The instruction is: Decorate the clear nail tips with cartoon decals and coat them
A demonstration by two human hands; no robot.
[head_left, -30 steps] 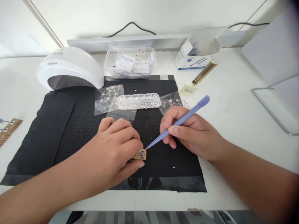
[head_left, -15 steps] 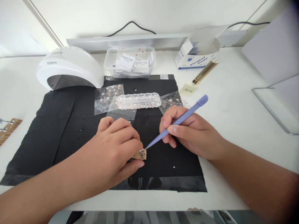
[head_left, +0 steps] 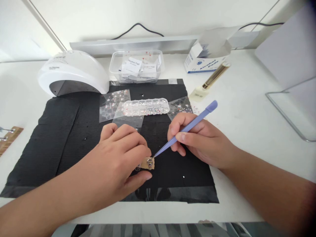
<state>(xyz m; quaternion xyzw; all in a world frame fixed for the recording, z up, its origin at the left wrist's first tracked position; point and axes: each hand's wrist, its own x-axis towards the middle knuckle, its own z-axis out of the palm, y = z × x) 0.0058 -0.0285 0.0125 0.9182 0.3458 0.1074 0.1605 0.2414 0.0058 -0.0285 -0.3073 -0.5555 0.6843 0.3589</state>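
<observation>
My right hand grips lavender tweezers, slanting down to the left. Their tip touches or hovers just over a small tan wooden-looking piece with shiny, gem-like decorations on its right end. My left hand is curled over the left part of that piece, its bent fingers against the upper edge. A narrow gap shows between the left thumb and the piece. Another shiny bit sits at the piece's left, partly under the hand. Beneath both hands lies a black ribbed mat.
A clear compartment case of small gems lies behind the hands, among printed clear sheets. Farther back stand a white nail lamp, a plastic tub of alcohol pads, an alcohol pad box and a gold-capped bottle.
My left thumb has moved slightly down, away from the tan piece, showing more of its left side. The tweezers have barely moved.
</observation>
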